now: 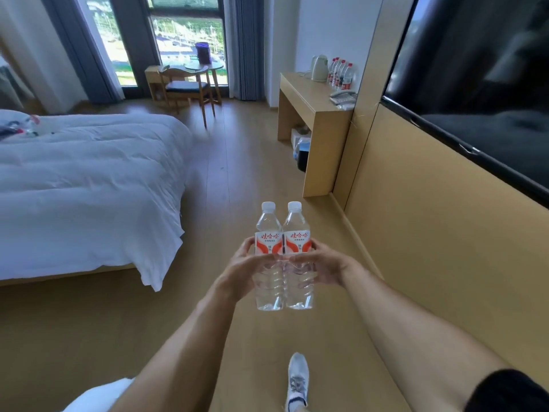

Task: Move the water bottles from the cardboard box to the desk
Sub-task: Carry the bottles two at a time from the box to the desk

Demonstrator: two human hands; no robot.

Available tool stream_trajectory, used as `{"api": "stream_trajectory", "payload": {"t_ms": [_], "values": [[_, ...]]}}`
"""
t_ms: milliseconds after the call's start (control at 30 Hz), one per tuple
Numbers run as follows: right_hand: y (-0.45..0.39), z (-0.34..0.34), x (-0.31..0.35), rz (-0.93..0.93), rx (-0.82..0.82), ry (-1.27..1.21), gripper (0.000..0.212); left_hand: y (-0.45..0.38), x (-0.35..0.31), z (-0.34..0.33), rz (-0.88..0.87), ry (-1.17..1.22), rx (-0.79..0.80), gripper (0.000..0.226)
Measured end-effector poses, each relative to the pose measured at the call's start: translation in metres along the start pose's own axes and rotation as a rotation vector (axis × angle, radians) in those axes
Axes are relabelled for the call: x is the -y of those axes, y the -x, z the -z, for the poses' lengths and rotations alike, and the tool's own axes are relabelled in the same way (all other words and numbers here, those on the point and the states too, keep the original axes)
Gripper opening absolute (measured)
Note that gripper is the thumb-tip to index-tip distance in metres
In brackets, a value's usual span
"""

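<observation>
Item 1, bed, at 9 o'clock: white duvet, beside the walking path.

Item 2, left hand, near centre: fingers curled round the left water bottle, thumb on its label.

Item 3, right hand: fingers wrapped round the right water bottle. Both bottles upright, capped, touching side by side, carried above the floor.

Item 4, desk, at 1 o'clock, well ahead: carries a kettle, a row of red-capped bottles and a telephone.

Cardboard box: not in view.

Step in hand, as judged: carrying the pair to the desk. Handling note: keep both bottles pressed together and vertical; approach the desk's bare near-left area, at 11 o'clock from the telephone; set bases down flat beside the standing row without knocking it; release one hand at a time.
</observation>
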State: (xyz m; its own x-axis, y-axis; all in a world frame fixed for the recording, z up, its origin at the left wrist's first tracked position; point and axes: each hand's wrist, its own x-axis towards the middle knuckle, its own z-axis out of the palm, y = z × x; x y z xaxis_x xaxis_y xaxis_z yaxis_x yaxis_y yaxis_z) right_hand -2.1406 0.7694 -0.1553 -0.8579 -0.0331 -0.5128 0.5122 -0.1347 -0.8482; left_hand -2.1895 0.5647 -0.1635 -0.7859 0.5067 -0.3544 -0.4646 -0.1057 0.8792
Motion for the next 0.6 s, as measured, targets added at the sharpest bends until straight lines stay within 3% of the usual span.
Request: {"api": "stream_trajectory", "payload": {"t_ms": [333, 500, 600], "values": [[-0.178, 0.048, 0.116, -0.020, 0.100, 0.009, 0.067, -0.174, -0.092, 0.028, -0.027, 0.062, -0.105, 0.088], [-0.244, 0.068, 0.169, -0.010, 0.132, 0.025, 0.069, -0.244, -0.130, 0.036, -0.048, 0.092, -0.120, 0.080], [-0.281, 0.078, 0.191, -0.006, 0.134, 0.016, 0.068, -0.284, -0.149, 0.043, -0.062, 0.070, -0.126, 0.087]]}}
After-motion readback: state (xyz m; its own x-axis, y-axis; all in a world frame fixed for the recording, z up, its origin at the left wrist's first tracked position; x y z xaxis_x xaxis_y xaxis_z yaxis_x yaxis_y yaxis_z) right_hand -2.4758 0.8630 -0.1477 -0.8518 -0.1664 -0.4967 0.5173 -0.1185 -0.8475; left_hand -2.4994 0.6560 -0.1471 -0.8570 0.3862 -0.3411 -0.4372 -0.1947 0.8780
